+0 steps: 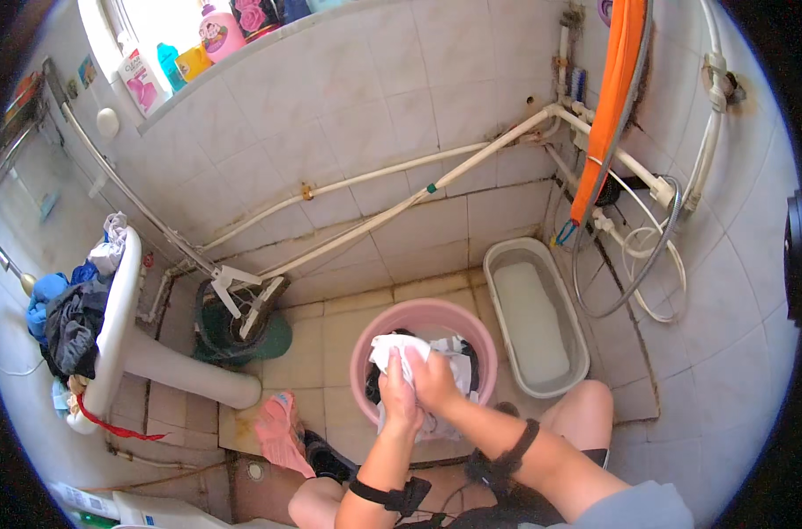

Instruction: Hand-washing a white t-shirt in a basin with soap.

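Observation:
Both my left hand (pixel 398 395) and my right hand (pixel 432 380) grip one bunched white cloth (pixel 393 346), thumbs side by side on top of it. They hold it above a round pink plastic basin (pixel 426 309) on the floor. Inside the basin lie more white and dark pieces of laundry (pixel 463 370), partly covered by my hands and forearms. To the right of the basin stands an oblong whitish plastic tub (pixel 532 317) with cloudy liquid in it.
At left, a white pedestal sink (pixel 120 311) is heaped with clothes (pixel 77 317). Mops stand in a green bucket (pixel 275 337). A pink plastic bag (pixel 282 426) lies near my foot. An orange cloth (pixel 612 99) and a shower hose (pixel 629 291) hang at right. Bottles (pixel 219 33) line the windowsill.

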Available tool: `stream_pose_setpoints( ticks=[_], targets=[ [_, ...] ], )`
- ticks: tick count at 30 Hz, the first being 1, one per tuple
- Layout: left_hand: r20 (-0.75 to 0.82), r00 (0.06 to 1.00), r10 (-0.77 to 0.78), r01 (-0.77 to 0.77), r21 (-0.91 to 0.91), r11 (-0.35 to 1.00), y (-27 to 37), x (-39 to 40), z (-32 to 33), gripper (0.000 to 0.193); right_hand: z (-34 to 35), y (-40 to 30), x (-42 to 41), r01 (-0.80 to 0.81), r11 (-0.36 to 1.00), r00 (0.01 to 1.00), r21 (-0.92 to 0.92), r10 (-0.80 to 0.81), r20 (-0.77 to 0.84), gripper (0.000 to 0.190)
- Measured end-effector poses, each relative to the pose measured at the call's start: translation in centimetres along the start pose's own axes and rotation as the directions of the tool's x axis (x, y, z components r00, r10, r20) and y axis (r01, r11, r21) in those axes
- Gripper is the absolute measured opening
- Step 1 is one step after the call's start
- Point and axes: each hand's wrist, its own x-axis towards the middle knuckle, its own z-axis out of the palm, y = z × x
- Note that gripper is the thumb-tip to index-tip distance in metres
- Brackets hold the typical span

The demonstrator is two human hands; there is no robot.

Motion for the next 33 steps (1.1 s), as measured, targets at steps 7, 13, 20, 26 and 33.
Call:
stream_pose_setpoints(
  ticks=[7, 13, 20, 26, 33],
  targets=[
    [0.109, 0.994, -0.026, 0.055, -0.271, 0.961, 0.3, 0.9, 0.0, 0.035, 0.0, 2.9, 0.2, -0.094, 0.962, 0.995, 0.258, 0.078, 0.069, 0.037],
    [-0.036, 0.996, 0.083, -0.088, -0.168, 0.982, 0.1, -1.2, 2.2, 0.035, 0.7, 0.5, 0.8, 0.293, 0.956, 0.933, 0.022, -0.281, -0.227, 0.031],
    [0.059, 0.996, 0.072, -0.06, -0.185, 0.981, -0.3, 1.6, 0.0, 0.036, 0.8, 1.4, -0.3, 0.549, 0.833, 0.83, -0.063, -0.553, -0.078, 0.039],
    [0.069, 0.997, -0.028, 0.043, -0.23, 0.972, 0.0, 1.7, -0.2, 0.042, 1.2, 1.2, 0.0, 0.257, 0.949, 0.962, 0.185, -0.233, -0.144, 0.037],
    [0.11, 0.994, 0.014, 0.006, -0.179, 0.984, 0.5, 1.0, 0.4, 0.037, -0.6, 0.8, 1.5, 0.147, 0.981, 0.988, 0.126, -0.152, 0.03, 0.038]
  ],
)
